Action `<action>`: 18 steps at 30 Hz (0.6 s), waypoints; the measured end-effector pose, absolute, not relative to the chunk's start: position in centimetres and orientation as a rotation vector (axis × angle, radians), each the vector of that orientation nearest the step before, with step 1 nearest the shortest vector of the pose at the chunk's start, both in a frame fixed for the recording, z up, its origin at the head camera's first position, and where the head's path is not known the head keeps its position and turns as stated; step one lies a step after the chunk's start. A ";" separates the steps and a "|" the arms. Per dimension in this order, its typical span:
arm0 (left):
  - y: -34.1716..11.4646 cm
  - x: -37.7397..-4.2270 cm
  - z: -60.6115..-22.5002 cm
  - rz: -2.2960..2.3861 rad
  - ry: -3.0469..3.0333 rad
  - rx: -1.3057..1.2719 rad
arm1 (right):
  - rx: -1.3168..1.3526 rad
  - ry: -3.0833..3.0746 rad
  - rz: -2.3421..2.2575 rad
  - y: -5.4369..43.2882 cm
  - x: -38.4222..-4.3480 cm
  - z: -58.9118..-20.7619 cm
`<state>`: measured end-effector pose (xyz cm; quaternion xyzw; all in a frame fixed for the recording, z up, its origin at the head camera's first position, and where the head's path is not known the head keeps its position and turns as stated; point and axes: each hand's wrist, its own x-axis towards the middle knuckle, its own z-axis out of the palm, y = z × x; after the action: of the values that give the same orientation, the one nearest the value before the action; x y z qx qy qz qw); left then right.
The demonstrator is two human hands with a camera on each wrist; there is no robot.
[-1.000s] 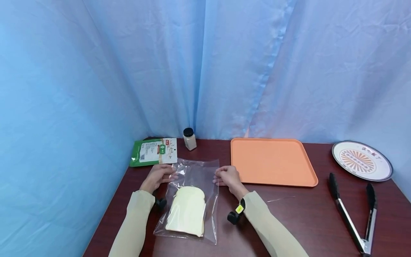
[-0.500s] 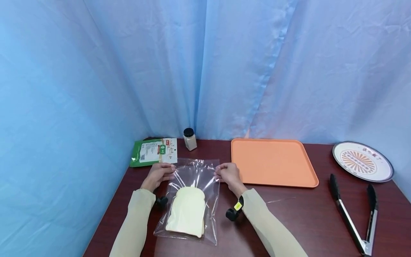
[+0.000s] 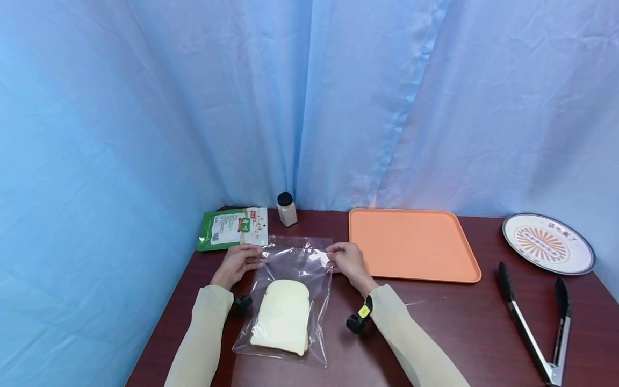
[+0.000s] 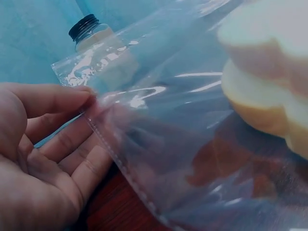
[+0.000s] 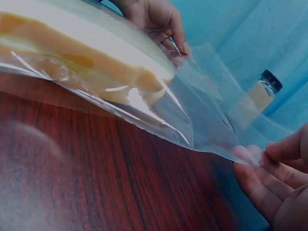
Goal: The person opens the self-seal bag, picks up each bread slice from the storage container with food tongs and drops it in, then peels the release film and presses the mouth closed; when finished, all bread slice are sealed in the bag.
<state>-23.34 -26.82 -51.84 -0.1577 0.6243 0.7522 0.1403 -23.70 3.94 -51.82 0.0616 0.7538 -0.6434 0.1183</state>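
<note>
A clear plastic bag (image 3: pixel 321 328) lies on the table with slices of bread (image 3: pixel 282 317) stacked inside it. My left hand (image 3: pixel 237 264) pinches the bag's left edge near its far end; in the left wrist view the thumb and index finger (image 4: pixel 57 100) grip the film, with the other fingers beneath. On the opposite edge my right hand (image 3: pixel 349 263) pinches the bag between thumb and fingers, as the right wrist view shows at the bag's corner (image 5: pixel 245 156). Between the two hands the far part of the bag is drawn out, with shiny creases.
A green and white packet (image 3: pixel 232 230) and a black-capped jar (image 3: pixel 287 210) stand behind the left hand. An orange tray (image 3: pixel 413 244) is right of the bag. Farther right are a patterned plate (image 3: pixel 577 255) and black-tipped tongs (image 3: pixel 527 330). Blue curtains (image 3: pixel 309 107) enclose the table.
The right hand has shifted slightly up and outward with its edge of the bag. Creases that fanned across the bag half a second ago have smoothed, and its far end now folds crosswise.
</note>
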 end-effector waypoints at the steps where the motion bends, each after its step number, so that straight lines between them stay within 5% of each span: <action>1: -26.8 -23.4 -51.9 2.178 1.804 -0.448 | 0.173 2.219 -1.870 4.0 -23.7 -51.8; 18: -26.5 -24.3 -51.8 2.114 1.993 -0.411 | 0.124 2.257 -1.859 4.3 -24.1 -51.5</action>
<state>-24.29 -26.48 -51.76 -0.1392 0.6755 0.7167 0.1034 -24.14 4.25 -51.48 0.0420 0.7667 -0.6316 0.1071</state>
